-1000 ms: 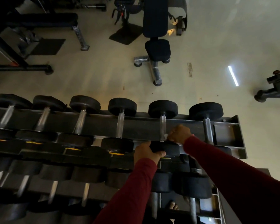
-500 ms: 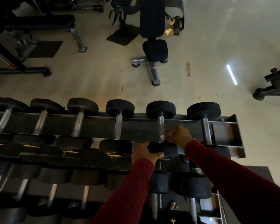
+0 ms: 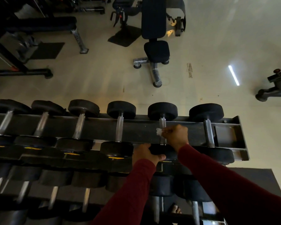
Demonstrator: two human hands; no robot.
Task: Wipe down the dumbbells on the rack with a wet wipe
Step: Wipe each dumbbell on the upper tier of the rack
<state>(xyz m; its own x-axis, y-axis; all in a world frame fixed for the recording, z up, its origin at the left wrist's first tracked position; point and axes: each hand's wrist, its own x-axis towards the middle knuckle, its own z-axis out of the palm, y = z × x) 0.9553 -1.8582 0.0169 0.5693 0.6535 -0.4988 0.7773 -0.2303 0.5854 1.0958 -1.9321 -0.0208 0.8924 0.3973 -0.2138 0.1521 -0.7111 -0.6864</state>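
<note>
A pale gym floor (image 3: 94, 82) spreads out beyond a dark metal rack (image 3: 136, 130), dimly lit, with a streak of reflected light on it far off past the right hand. Directly ahead of both hands stands a black padded bench (image 3: 154, 30); another bench (image 3: 39, 26) sits well off to the left hand's side.

The rack's top shelf carries a row of black-headed dumbbells with silver handles, running away to the left of the hands, and one more just to the right of the right hand. Lower shelves under the forearms hold further dumbbells, mostly in shadow.

The right hand (image 3: 177, 135), in a dark red sleeve (image 3: 225, 181), is curled around a small crumpled white wipe (image 3: 159, 132) and holds it against the silver handle of one dumbbell (image 3: 162, 111). The left hand (image 3: 145, 154) grips the near head of that same dumbbell, fingers wrapped over its edge, just below and left of the right hand. Between the forearms, at the bottom, bare toes (image 3: 175, 210) show on the floor.
</note>
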